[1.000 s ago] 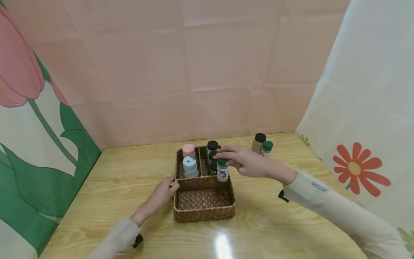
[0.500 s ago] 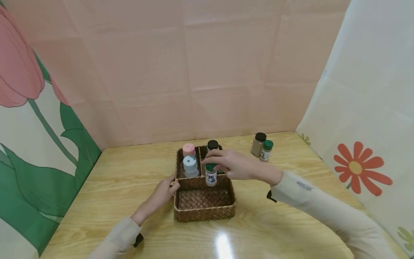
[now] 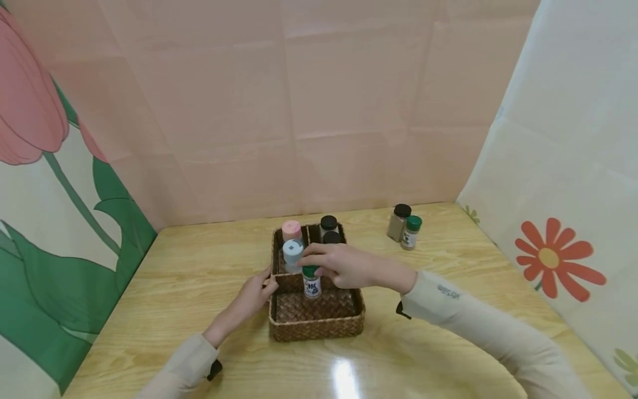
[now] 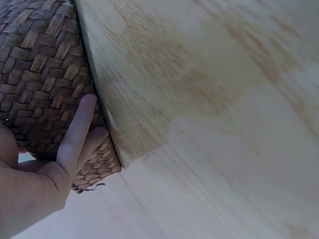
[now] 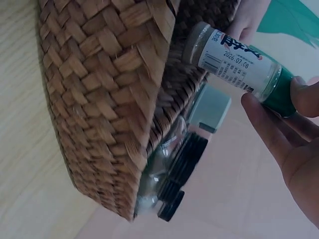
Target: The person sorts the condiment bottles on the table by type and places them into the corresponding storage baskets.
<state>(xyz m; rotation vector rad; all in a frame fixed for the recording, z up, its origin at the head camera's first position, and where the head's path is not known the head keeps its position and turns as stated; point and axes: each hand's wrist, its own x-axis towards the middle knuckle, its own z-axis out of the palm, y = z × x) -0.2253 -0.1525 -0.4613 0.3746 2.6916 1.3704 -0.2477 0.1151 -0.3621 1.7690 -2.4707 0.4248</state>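
Observation:
My right hand (image 3: 351,266) pinches the green cap of a small white-labelled seasoning bottle (image 3: 312,287). The bottle hangs upright over the front compartment of a brown woven basket (image 3: 316,331), by the divider. In the right wrist view, fingertips and thumb hold the green cap, while the label of the bottle (image 5: 232,59) faces the camera. My left hand (image 3: 254,291) grips the basket's left side at the step in its wall. Its fingers (image 4: 75,137) lie along the outer weave in the left wrist view.
A pink-capped bottle (image 3: 291,229) and a light-blue-capped bottle (image 3: 293,250) stand in the back left compartment. Black-capped jars (image 3: 329,224) fill the back right one, partly hidden by my right hand. A black-capped jar (image 3: 399,223) and another green-capped bottle (image 3: 411,233) stand on the wooden table (image 3: 199,260).
My right hand has carried the green-capped bottle left and toward me, from the back right compartment to above the front one. The left hand stays on the basket.

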